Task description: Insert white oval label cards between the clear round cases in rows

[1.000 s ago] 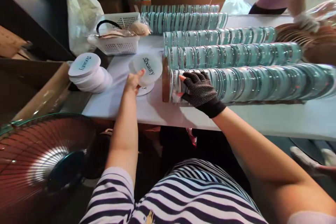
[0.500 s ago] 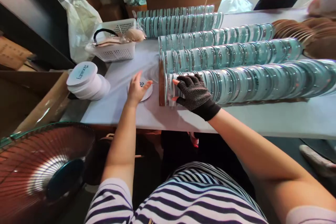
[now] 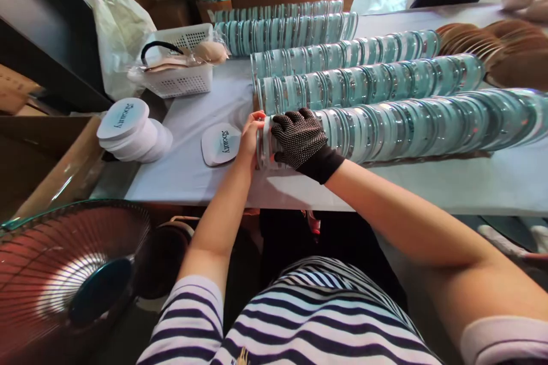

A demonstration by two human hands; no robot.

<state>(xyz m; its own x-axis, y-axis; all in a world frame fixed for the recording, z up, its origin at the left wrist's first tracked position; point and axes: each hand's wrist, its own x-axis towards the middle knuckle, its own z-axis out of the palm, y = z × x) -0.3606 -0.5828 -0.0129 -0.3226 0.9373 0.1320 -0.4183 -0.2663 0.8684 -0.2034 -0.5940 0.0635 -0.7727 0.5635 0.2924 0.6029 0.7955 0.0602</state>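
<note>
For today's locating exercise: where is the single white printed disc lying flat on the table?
In the head view, the white disc lies on the table, just left of the left hand, right of the disc stack.

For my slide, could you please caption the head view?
Bare left hand and gloved right hand grip the near row of teal tins beside a printed white lid.

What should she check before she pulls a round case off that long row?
1. Left hand at the end of the nearest row: ok.
2. Gloved right hand steadying the top of the row: ok.
3. Grip closed on one single case: cannot tell.
4. Row lying straight on the table: ok.
5. Loose white lid lying clear of the hands: ok.
</note>
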